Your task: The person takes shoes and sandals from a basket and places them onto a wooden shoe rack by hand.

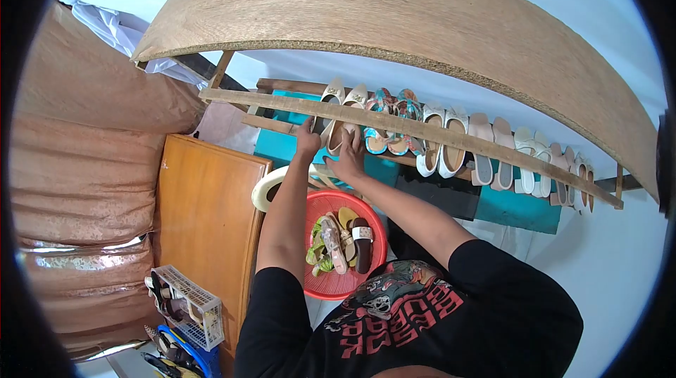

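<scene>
Both hands reach to the left end of a row of shoes on a low rack. My left hand (308, 140) is at the outer side of a cream pair (334, 91), its fingers partly hidden by the wooden bar (415, 128). Against the heel part of the same pair is my right hand (347, 160), with its thumb spread to the left and its fingertips on the right shoe. Just to the right of the pair stand patterned turquoise and orange sandals (398, 112). Below my hands, a red basket (381, 241) holds several sandals (334, 243).
White shoes (452, 144) and pale slides (502, 160) continue rightward. A curved wooden board (366, 12) arches above the rack. At left are a brown wooden panel (204, 202), a cream chair (262, 191), a white crate (201, 293) and a blue basket (204, 357), both with shoes.
</scene>
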`<act>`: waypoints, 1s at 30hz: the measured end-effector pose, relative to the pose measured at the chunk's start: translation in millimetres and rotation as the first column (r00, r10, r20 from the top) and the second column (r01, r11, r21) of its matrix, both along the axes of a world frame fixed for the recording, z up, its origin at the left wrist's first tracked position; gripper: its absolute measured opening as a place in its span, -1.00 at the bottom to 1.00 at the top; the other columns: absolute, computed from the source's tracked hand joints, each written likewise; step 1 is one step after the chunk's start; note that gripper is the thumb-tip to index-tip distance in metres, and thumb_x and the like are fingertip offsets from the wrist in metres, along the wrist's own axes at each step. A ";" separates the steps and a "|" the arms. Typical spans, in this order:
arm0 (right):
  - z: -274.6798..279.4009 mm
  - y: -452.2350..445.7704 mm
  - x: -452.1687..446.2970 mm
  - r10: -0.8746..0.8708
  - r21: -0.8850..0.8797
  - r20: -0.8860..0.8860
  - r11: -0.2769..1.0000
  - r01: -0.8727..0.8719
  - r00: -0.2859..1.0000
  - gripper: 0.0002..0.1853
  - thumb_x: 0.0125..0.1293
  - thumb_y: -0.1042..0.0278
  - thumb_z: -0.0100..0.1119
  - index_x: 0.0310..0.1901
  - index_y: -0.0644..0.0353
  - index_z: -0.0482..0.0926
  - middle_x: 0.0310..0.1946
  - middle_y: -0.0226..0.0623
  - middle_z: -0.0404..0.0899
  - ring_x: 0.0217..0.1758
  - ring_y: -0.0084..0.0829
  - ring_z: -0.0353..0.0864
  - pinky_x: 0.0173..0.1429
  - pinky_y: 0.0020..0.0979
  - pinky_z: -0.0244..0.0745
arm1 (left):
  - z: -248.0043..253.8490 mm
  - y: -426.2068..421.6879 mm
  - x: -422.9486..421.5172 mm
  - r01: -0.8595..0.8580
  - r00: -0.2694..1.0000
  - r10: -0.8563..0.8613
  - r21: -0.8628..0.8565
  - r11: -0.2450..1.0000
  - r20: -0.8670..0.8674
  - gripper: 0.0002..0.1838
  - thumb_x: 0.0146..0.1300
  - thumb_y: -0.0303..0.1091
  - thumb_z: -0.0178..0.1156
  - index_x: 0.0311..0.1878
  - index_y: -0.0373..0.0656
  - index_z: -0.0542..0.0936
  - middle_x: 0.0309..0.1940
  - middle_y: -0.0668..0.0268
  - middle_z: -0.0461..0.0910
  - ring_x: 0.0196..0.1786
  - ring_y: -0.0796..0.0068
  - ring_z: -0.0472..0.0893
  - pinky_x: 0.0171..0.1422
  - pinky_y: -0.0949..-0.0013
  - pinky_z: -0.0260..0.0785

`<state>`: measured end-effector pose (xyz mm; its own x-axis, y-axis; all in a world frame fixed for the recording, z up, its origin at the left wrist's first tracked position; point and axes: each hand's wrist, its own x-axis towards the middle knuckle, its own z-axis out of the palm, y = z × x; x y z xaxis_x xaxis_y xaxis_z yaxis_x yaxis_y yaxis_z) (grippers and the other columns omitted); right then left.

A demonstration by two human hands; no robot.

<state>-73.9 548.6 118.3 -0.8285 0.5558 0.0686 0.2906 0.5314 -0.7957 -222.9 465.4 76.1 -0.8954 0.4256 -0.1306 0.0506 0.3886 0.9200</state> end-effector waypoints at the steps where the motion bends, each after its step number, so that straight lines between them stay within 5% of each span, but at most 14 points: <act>1: -7.7 -0.9 -2.1 -0.001 -0.007 0.015 1.000 0.001 1.000 -0.02 0.02 0.19 0.45 0.41 0.20 0.05 0.46 0.12 -0.23 0.46 0.22 -0.02 0.44 0.09 0.02 | 13.5 0.5 4.3 -0.032 0.997 0.031 0.023 0.999 0.064 -0.23 -0.14 -0.73 -0.19 0.31 -0.46 0.36 0.14 -0.14 0.53 0.25 0.05 0.51 0.35 0.26 0.28; 6: -6.6 -9.1 -6.6 0.050 -0.121 0.111 0.992 -0.037 0.993 -0.19 0.10 0.36 0.37 0.36 0.14 0.15 0.48 0.03 -0.22 0.41 0.24 0.05 0.42 0.11 0.03 | 42.3 0.0 15.7 -0.003 1.000 0.003 -0.011 1.000 0.027 -0.26 -0.12 -0.72 -0.18 0.29 -0.42 0.39 0.13 -0.12 0.53 0.24 0.07 0.51 0.35 0.27 0.28; 12: 0.4 -14.4 0.4 0.052 0.128 0.037 0.990 -0.057 0.998 -0.57 0.17 0.46 0.26 0.07 0.19 0.37 0.37 0.02 0.05 0.29 0.18 0.16 0.34 0.09 0.11 | 34.0 -6.7 9.6 -0.014 0.999 0.012 -0.050 0.999 -0.043 -0.29 -0.11 -0.73 -0.16 0.27 -0.42 0.40 0.13 -0.11 0.53 0.23 0.09 0.52 0.32 0.28 0.32; 14: 9.4 -12.0 3.1 0.117 0.192 -0.070 0.976 -0.102 0.991 -0.64 0.12 0.47 0.28 -0.04 0.18 0.42 0.19 -0.05 0.20 0.27 0.13 0.19 0.32 0.08 0.13 | 42.5 -4.0 13.4 -0.007 1.000 0.006 -0.036 0.999 -0.018 -0.30 -0.11 -0.74 -0.16 0.25 -0.43 0.41 0.13 -0.11 0.52 0.22 0.09 0.53 0.31 0.29 0.33; 20: 23.8 -4.1 5.8 0.102 0.230 -0.036 0.969 -0.091 0.994 -0.68 0.13 0.52 0.25 -0.06 0.15 0.45 0.11 -0.09 0.23 0.21 0.08 0.19 0.24 0.07 0.20 | 37.9 3.3 20.7 -0.041 0.991 0.049 0.065 0.997 -0.127 -0.32 -0.15 -0.81 -0.18 0.19 -0.44 0.43 0.09 -0.08 0.54 0.22 0.12 0.55 0.30 0.24 0.37; 26: 9.1 3.1 12.0 0.088 0.142 0.005 0.986 -0.087 0.996 -0.68 0.05 0.54 0.30 -0.15 0.21 0.44 0.12 -0.11 0.24 0.17 0.02 0.25 0.22 0.00 0.25 | 31.3 1.0 11.1 -0.010 0.978 -0.016 -0.122 0.992 -0.206 -0.35 -0.07 -0.77 -0.14 0.23 -0.44 0.40 0.08 -0.10 0.56 0.16 0.02 0.58 0.26 0.19 0.39; 30: 8.5 1.7 13.4 0.069 0.131 0.070 0.988 -0.078 0.995 -0.60 0.01 0.53 0.32 -0.10 0.19 0.39 0.15 -0.09 0.24 0.20 0.04 0.26 0.24 -0.01 0.25 | 17.1 -1.6 3.4 -0.007 0.990 -0.007 -0.100 0.995 -0.139 -0.41 0.05 -0.70 -0.07 0.26 -0.41 0.39 0.10 -0.14 0.53 0.15 -0.01 0.57 0.27 0.18 0.38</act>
<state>-60.5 550.3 126.8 -0.8717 0.4830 0.0830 0.2956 0.6532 -0.6971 -219.5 463.8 93.1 -0.9078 0.4168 -0.0463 0.1756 0.4780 0.8606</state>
